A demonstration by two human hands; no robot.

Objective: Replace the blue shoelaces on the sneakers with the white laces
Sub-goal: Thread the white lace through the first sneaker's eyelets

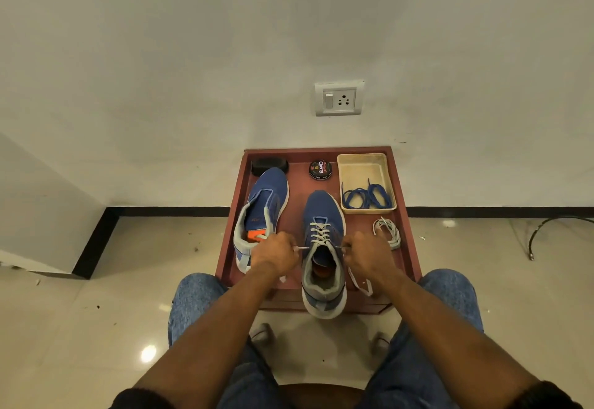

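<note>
Two blue sneakers stand on a small red-brown table (403, 238). The right sneaker (323, 215) carries a white lace (321, 231) crossed through its eyelets. My left hand (276, 252) pinches the lace's left end and my right hand (366, 252) pinches its right end, both pulled taut sideways from the top eyelets. The lace's loose tail hangs below my right hand. The left sneaker (265, 202) has no lace and lies tilted. A second white lace (387, 231) lies coiled to the right. The blue laces (368, 198) rest in a beige tray (363, 164).
A round shoe-polish tin (320, 169) and a black brush (269, 165) sit at the table's far edge by the wall. A wall socket (339, 98) is above. My knees flank the table's front; a black cable (546, 228) lies on the floor to the right.
</note>
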